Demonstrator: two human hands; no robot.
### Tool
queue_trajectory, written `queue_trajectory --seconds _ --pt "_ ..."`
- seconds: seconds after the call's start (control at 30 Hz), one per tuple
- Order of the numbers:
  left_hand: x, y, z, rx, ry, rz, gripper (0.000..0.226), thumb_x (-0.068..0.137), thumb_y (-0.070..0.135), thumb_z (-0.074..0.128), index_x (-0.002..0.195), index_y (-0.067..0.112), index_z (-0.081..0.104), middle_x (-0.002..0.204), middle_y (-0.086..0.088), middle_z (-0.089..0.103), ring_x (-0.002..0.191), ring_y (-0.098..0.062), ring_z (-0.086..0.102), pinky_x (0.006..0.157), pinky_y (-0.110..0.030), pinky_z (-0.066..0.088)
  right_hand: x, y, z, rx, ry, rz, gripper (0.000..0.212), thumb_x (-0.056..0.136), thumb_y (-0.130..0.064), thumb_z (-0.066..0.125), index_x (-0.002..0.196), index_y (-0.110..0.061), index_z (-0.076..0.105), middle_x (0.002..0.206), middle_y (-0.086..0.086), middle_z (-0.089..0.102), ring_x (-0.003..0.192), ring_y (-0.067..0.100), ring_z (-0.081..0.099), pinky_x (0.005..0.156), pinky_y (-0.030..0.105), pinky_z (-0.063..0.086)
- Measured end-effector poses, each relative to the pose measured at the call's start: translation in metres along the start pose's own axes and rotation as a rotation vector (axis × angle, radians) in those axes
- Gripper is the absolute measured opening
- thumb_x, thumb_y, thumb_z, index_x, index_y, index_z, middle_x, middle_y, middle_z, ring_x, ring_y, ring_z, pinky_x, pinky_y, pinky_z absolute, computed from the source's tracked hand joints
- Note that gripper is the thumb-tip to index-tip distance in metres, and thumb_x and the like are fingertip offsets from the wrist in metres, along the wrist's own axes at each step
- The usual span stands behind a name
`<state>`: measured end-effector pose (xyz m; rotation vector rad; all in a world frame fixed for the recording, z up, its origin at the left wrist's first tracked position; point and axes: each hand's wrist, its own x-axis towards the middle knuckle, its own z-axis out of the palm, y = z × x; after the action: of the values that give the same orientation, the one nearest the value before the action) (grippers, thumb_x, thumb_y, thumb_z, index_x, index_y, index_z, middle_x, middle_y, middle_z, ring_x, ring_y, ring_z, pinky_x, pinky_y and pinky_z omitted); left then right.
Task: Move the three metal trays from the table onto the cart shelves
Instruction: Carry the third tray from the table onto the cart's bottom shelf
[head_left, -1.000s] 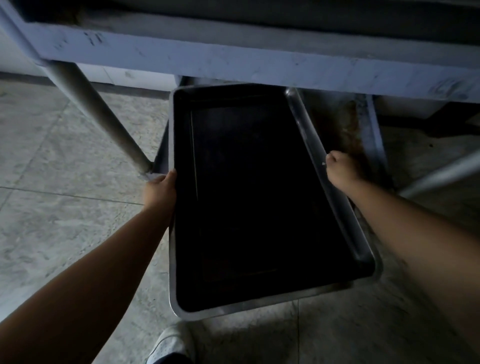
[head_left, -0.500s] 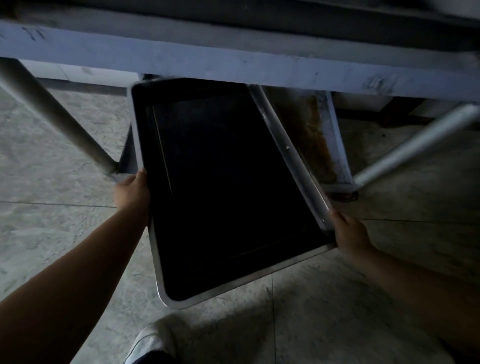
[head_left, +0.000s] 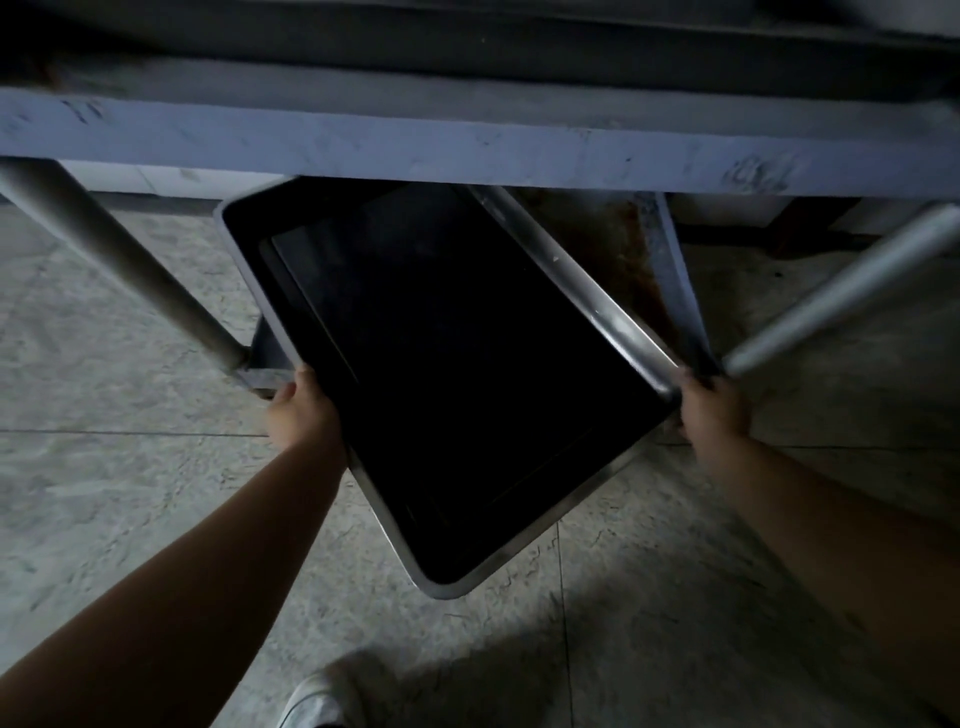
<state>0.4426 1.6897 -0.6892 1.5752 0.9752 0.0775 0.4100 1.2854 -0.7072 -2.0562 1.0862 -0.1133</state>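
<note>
Pretty dim shot, so colours are muted. The rectangular metal tray (head_left: 457, 374) in the middle reads almost pure black inside, with a silver-grey rim catching a bright streak along its right edge. Across the top runs a pale bluish-grey cart frame rail (head_left: 467, 150) with dark scuffs. The lower steel shelf (head_left: 613, 244), upper right, has rusty brown-orange stains. The floor tiles (head_left: 104, 493) are mottled grey with thin dark grout lines. White shoe (head_left: 317, 701) at bottom.

Looks like a commercial kitchen: scuffed stainless-steel cart frame (head_left: 467, 150) with tubular legs, rust-stained lower shelf (head_left: 618, 249), grey tiled floor (head_left: 114, 467).
</note>
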Motion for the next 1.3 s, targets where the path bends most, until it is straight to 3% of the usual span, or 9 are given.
queue_trajectory --seconds 0.2,0.3,0.47,0.73,0.83,0.9,0.93,1.07,1.3 --pt "0.001 -0.006 0.003 -0.040 -0.002 -0.031 0.039 0.092 0.050 0.051 0.089 0.018 0.072 0.090 -0.005 0.073 0.089 -0.025 0.070 0.087 -0.048 0.057 -0.091 0.013 0.035 0.219 -0.023 0.130 0.046 0.101 -0.039 0.042 0.126 -0.001 0.052 0.118 0.027 0.060 0.108 0.043 0.058 0.089 0.045 0.048" --pt "0.004 -0.010 0.003 -0.079 -0.012 -0.034 0.036 0.094 0.048 0.051 0.080 0.020 0.070 0.089 -0.005 0.074 0.089 -0.024 0.071 0.088 -0.049 0.058 -0.119 0.018 0.045 0.335 -0.166 0.203 0.040 0.100 -0.044 0.039 0.120 -0.012 0.052 0.105 0.013 0.062 0.091 0.035 0.065 0.064 0.039 0.055" --pt "-0.006 -0.017 0.008 -0.200 -0.069 -0.103 0.036 0.092 0.046 0.052 0.096 0.017 0.072 0.098 -0.007 0.075 0.095 -0.025 0.070 0.089 -0.047 0.057 -0.081 0.011 0.036 0.370 -0.208 0.209 0.037 0.097 -0.051 0.043 0.103 -0.018 0.058 0.067 -0.001 0.052 0.044 0.012 0.049 0.037 0.019 0.034" --pt "-0.062 -0.051 0.015 -0.191 -0.462 -0.126 0.017 0.101 0.025 0.050 0.109 0.014 0.060 0.101 -0.008 0.070 0.091 -0.026 0.065 0.075 -0.039 0.050 0.000 -0.007 0.039 0.291 -0.144 0.176 0.041 0.089 -0.061 0.051 0.087 -0.020 0.056 0.061 0.005 0.048 0.028 0.012 0.045 0.036 0.019 0.032" --pt "-0.083 -0.060 0.022 -0.190 -0.561 -0.124 0.017 0.102 0.022 0.049 0.108 0.011 0.060 0.088 -0.004 0.070 0.073 -0.019 0.062 0.060 -0.032 0.047 0.010 -0.018 0.035 0.249 -0.062 0.173 0.057 0.090 -0.060 0.051 0.123 -0.013 0.055 0.095 0.015 0.064 0.067 0.025 0.064 0.058 0.034 0.053" --pt "-0.089 -0.058 0.029 -0.233 -0.583 -0.136 0.015 0.103 0.020 0.049 0.107 0.011 0.060 0.086 -0.004 0.069 0.063 -0.013 0.062 0.054 -0.027 0.048 -0.008 -0.018 0.032 0.135 0.036 0.147 0.060 0.096 -0.052 0.046 0.137 -0.008 0.046 0.129 0.024 0.056 0.104 0.035 0.059 0.088 0.045 0.048" --pt "-0.091 -0.057 0.033 -0.264 -0.591 -0.162 0.015 0.103 0.019 0.049 0.108 0.011 0.060 0.089 -0.005 0.070 0.065 -0.012 0.065 0.053 -0.025 0.050 -0.029 -0.014 0.033 0.133 0.043 0.092 0.052 0.099 -0.046 0.043 0.135 -0.008 0.047 0.130 0.026 0.055 0.102 0.036 0.057 0.084 0.040 0.045" --pt "-0.103 -0.052 0.050 -0.360 -0.569 -0.276 0.018 0.103 0.019 0.049 0.115 0.010 0.059 0.108 -0.010 0.070 0.089 -0.023 0.072 0.058 -0.025 0.057 -0.117 0.025 0.034 0.207 -0.138 -0.029 0.024 0.103 -0.036 0.036 0.101 -0.018 0.052 0.076 0.007 0.056 0.058 0.020 0.053 0.047 0.027 0.034" --pt "-0.112 -0.046 0.076 -0.388 -0.624 -0.294 0.021 0.104 0.023 0.047 0.119 0.010 0.055 0.118 -0.014 0.067 0.100 -0.027 0.071 0.067 -0.028 0.058 -0.092 0.018 0.010 0.284 -0.256 0.056 0.020 0.102 -0.027 0.042 0.093 -0.017 0.057 0.063 0.008 0.052 0.035 0.011 0.045 0.034 0.018 0.034"
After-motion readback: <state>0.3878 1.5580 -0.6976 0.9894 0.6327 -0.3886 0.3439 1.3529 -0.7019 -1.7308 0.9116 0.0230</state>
